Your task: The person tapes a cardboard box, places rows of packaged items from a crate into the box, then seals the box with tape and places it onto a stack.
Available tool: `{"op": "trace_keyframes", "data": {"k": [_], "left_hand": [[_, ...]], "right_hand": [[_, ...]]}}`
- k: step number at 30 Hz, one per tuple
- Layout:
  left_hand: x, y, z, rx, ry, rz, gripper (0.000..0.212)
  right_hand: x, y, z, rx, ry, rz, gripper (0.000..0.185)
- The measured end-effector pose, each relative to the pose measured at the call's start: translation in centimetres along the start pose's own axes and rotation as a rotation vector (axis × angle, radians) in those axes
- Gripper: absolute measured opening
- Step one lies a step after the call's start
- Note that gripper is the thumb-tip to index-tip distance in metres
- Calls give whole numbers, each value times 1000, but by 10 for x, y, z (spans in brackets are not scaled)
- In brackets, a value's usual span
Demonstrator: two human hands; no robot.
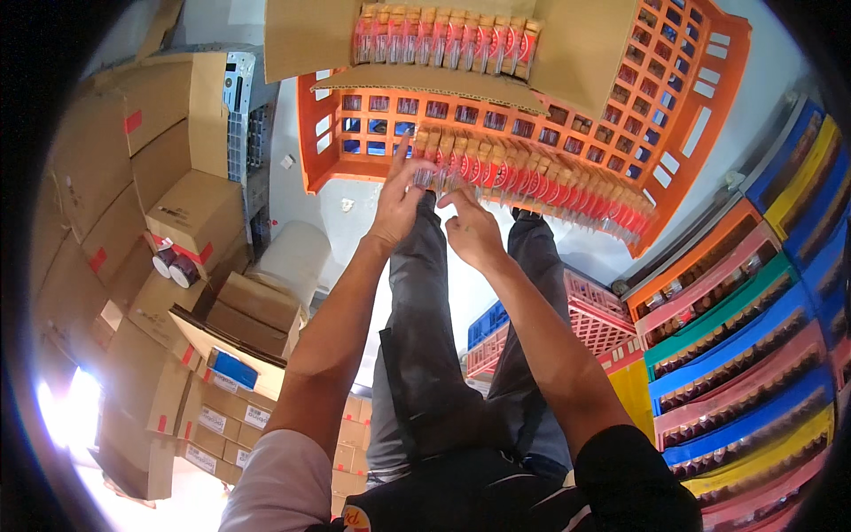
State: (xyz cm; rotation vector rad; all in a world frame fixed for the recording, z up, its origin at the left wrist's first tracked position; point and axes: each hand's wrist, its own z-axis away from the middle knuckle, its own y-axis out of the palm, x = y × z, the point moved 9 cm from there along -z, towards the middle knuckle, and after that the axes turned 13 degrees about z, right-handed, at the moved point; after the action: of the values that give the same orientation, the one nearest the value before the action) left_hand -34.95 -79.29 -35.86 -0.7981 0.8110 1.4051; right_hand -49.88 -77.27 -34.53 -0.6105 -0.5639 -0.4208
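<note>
A long row of clear packages with red labels and tan upper parts [495, 171] stands on the near side of an orange plastic crate [319, 149]. My left hand [397, 209] is at the row's left end, index finger pointing up along the side and other fingers bent over the front. Just to the right, my right hand [473, 229] has curled fingers at the front of the packages, with its index finger bent leftward. Blur hides whether either hand grips a package. Beyond, an open cardboard box [425, 88] holds another upright row of similar packages [445, 40].
Stacked cardboard boxes [193, 206] fill the left side, with two dark jars with white ends [174, 267] among them. A pale cylindrical container [292, 249] stands nearby. Stacked coloured crates [725, 312] line the right. Pink crates [595, 326] sit behind my legs.
</note>
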Motion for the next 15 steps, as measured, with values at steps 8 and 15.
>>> {"op": "trace_keyframes", "data": {"k": [8,15], "left_hand": [[2,39,1,55,-40,-538,35],[24,37,-4,-67,-141,-523,34]], "right_hand": [[-6,33,-3,202,32,158,56],[-19,-53,38,-379,-68,-203,26]]}}
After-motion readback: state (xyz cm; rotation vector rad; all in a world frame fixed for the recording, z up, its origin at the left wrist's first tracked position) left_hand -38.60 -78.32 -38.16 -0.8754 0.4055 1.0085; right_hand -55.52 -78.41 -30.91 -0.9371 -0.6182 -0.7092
